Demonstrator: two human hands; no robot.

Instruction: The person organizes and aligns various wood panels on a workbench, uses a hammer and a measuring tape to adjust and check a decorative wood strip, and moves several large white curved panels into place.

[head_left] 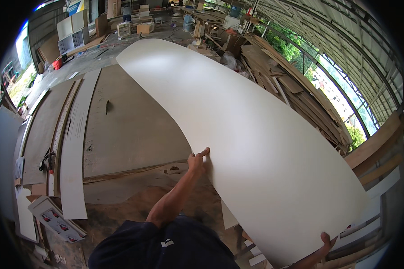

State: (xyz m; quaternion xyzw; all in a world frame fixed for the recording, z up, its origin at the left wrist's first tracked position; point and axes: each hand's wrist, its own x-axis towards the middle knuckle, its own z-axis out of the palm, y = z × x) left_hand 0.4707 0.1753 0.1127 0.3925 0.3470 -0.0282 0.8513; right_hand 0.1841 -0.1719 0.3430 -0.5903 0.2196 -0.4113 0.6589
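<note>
A long white sheet (251, 121), flexible and smooth, stretches from the lower right to the far middle, bowed along its length. My left hand (198, 162) grips its near left edge, thumb on top and the fingers hidden beneath. At the lower right, my right hand (327, 244) holds the sheet's near end, with its thumb over the face and the other fingers mostly out of sight. To the left of the sheet lies a large grey-brown board (130, 121), partly covered by the sheet's far end. A narrow white strip (78, 143) rests along that board.
Stacked brown boards (296, 89) lean along the right side. On the left are a wooden strip (60, 130), a small black tool (44, 161) and a cardboard box (57, 219). White cabinets (73, 31) stand far left. A person (126, 14) is in the background.
</note>
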